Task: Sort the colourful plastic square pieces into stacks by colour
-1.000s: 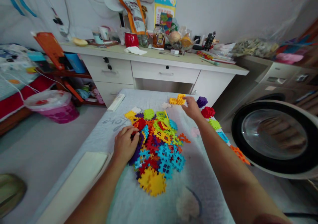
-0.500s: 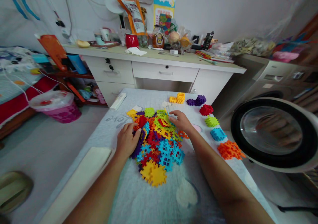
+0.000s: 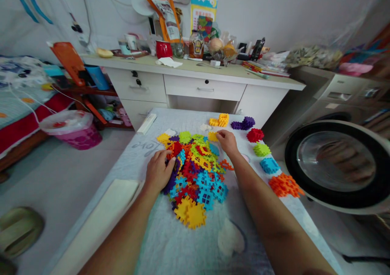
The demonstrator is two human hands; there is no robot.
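A heap of colourful plastic interlocking tiles [image 3: 191,173] lies in the middle of the cloth-covered table. My right hand [image 3: 228,141], above the heap's far right side, pinches a yellow interlocking tile [image 3: 212,136] between thumb and fingers. At the heap's left edge my left hand [image 3: 159,170] rests against purple and blue tiles, thumb apart from the curved fingers; some fingertips are hidden. Two yellow tiles [image 3: 190,213] overlap at the heap's near end. Sorted stacks run along the right side: yellow [image 3: 219,120], purple [image 3: 243,123], red [image 3: 255,135], green [image 3: 261,149], blue [image 3: 269,165] and orange [image 3: 284,185].
A white box-like strip [image 3: 105,222] lies along the table's left edge, and a small white case [image 3: 147,124] at the far left corner. Beyond stands a white cluttered desk [image 3: 204,80]. An open washing machine door [image 3: 338,165] is close on the right; a pink bin [image 3: 76,131] stands left.
My right hand has lifted a yellow tile from the heap's far right side and moved it slightly away and to the right. The left hand stays at the heap's edge.
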